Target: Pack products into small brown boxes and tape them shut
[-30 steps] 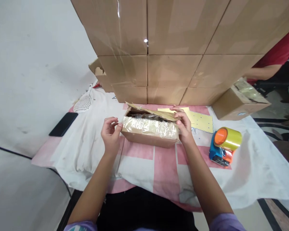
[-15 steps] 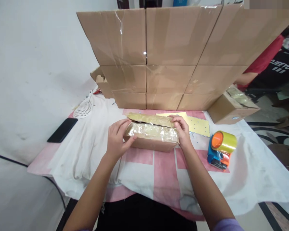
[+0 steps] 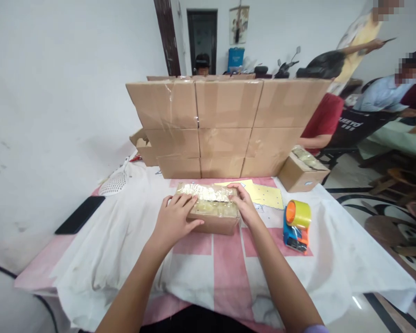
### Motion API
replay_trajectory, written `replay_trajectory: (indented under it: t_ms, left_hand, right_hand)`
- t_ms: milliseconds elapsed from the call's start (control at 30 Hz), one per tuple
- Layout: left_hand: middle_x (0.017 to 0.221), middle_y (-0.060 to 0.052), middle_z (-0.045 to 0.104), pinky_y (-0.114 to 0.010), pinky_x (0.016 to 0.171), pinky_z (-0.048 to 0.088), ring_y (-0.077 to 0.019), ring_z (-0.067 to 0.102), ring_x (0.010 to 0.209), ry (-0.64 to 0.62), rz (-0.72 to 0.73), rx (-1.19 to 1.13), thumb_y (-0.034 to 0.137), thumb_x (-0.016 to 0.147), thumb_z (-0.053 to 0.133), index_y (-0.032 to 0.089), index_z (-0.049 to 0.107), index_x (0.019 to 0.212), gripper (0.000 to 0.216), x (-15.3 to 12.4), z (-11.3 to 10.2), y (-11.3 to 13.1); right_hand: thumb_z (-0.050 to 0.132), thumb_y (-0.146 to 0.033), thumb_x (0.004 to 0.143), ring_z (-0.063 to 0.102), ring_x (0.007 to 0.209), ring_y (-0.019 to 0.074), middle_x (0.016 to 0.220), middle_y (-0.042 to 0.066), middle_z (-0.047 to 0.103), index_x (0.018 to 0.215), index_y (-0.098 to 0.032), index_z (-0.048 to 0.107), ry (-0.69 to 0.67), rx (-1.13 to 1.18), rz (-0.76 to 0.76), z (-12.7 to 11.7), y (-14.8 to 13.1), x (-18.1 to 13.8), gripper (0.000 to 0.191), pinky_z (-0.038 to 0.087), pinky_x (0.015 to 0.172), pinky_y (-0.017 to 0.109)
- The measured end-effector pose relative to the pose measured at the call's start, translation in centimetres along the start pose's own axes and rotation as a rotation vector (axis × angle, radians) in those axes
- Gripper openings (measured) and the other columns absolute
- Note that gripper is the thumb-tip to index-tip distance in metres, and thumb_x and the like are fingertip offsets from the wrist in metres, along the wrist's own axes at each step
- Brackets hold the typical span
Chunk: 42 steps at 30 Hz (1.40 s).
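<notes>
A person sits at a table covered with a pink and white cloth (image 3: 229, 263). A small cardboard box (image 3: 213, 215), its top wrapped in shiny tape, lies on the cloth straight in front of them. The left hand (image 3: 175, 219) rests flat on the box's left end, fingers spread over the top and side, pressing rather than clenching. The right hand (image 3: 243, 206) grips the box's right end, fingers curled over the top edge. Just right of the box stands a tape dispenser (image 3: 296, 224). Behind the box lies a yellow sheet (image 3: 265, 194), and beyond that a wall of stacked cartons (image 3: 225, 127). Well left of the box lies a black phone (image 3: 79, 215). Other people sit behind the cartons.
</notes>
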<state>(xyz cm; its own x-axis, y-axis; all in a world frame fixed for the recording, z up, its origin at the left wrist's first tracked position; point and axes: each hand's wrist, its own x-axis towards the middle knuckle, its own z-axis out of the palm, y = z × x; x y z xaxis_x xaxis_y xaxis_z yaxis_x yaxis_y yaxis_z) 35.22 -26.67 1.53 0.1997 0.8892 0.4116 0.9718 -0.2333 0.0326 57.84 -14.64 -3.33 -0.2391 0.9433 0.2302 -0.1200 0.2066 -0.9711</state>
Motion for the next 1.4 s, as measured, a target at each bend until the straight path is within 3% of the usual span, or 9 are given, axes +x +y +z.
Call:
replay_trajectory:
  t_ms: [200,300,367,467,600,733,1000,1233,1400]
  left_hand:
    - [0.131,-0.012,0.068,-0.054,0.108,0.032,-0.0349,0.060,0.120,0.064,0.027,0.021,0.047,0.086,0.070,0.023,0.062,0.133,0.053,-0.9,0.7,-0.5]
    - [0.138,-0.012,0.064,-0.060,0.116,0.019,-0.0357,0.056,0.129,0.084,0.035,0.018,0.037,0.091,0.063,0.023,0.058,0.137,0.049,-1.7,1.2,-0.6]
    - [0.141,-0.013,0.062,-0.062,0.118,0.015,-0.0361,0.053,0.133,0.078,0.019,0.022,0.033,0.090,0.061,0.022,0.058,0.136,0.047,-1.9,1.3,-0.4]
    - [0.143,-0.015,0.059,-0.061,0.117,0.018,-0.0357,0.054,0.132,0.050,-0.015,0.032,0.032,0.089,0.063,0.021,0.061,0.131,0.044,-1.7,1.0,0.1]
    - [0.141,-0.015,0.060,-0.057,0.114,0.026,-0.0335,0.058,0.126,0.028,-0.032,0.009,0.034,0.086,0.066,0.021,0.064,0.125,0.040,-1.5,0.3,0.8]
    - [0.138,-0.012,0.063,-0.058,0.112,0.027,-0.0323,0.062,0.121,0.038,-0.060,-0.006,0.032,0.087,0.067,0.024,0.069,0.116,0.031,-2.1,-0.6,1.1]
    - [0.140,-0.010,0.064,-0.055,0.109,0.030,-0.0343,0.055,0.132,-0.028,-0.089,-0.070,0.044,0.088,0.065,0.027,0.071,0.119,0.036,-2.1,-0.8,-0.5]
    - [0.136,-0.008,0.067,-0.047,0.111,0.032,-0.0303,0.054,0.133,-0.028,0.029,-0.160,0.044,0.090,0.060,0.026,0.071,0.121,0.037,-3.5,-1.5,-1.7]
    - [0.120,-0.010,0.073,-0.051,0.105,0.035,-0.0333,0.055,0.124,0.073,-0.010,-0.097,0.032,0.091,0.059,0.024,0.070,0.117,0.030,-3.6,-3.3,1.5]
  right_hand:
    - [0.066,-0.043,0.084,0.061,0.109,0.0259,0.115,0.009,0.066,0.109,-0.021,0.064,0.464,-0.166,-0.162,-1.6,-3.0,-3.9,0.034,0.046,0.097,0.042]
    - [0.065,-0.043,0.084,0.056,0.119,0.0283,0.120,0.010,0.062,0.116,-0.022,0.062,0.811,-0.469,-0.296,-6.5,-4.9,-7.2,0.038,0.039,0.107,0.048]
    - [0.070,-0.045,0.078,0.052,0.124,0.0316,0.128,0.014,0.056,0.124,-0.020,0.057,1.005,-0.599,-0.271,-10.8,-5.2,-8.7,0.054,0.038,0.109,0.050]
    - [0.076,-0.049,0.065,0.059,0.113,0.0343,0.127,0.018,0.057,0.130,-0.017,0.050,0.953,-0.431,0.003,-16.7,-3.9,-9.4,0.077,0.048,0.097,0.050]
    - [0.076,-0.055,0.063,0.070,0.087,0.0303,0.098,0.013,0.071,0.114,-0.017,0.059,0.688,-0.168,0.116,-19.8,-1.4,-9.6,0.067,0.057,0.075,0.042]
    - [0.078,-0.062,0.063,0.073,0.078,0.0291,0.084,0.012,0.076,0.089,-0.017,0.068,0.507,-0.119,0.065,-18.8,-0.2,-10.4,0.053,0.058,0.069,0.039]
    - [0.076,-0.060,0.071,0.073,0.082,0.0236,0.091,0.008,0.076,0.095,-0.019,0.067,0.464,-0.049,-0.047,-16.5,1.0,-12.2,0.048,0.057,0.072,0.033]
    - [0.063,-0.058,0.086,0.071,0.095,0.0209,0.103,0.008,0.076,0.104,-0.020,0.058,0.475,0.019,-0.155,-10.7,-0.2,-14.9,0.042,0.056,0.084,0.034]
    - [0.059,-0.064,0.086,0.072,0.079,0.0221,0.087,0.004,0.075,0.100,-0.023,0.057,0.488,0.201,-0.158,-6.7,-3.1,-15.5,0.044,0.058,0.074,0.037]
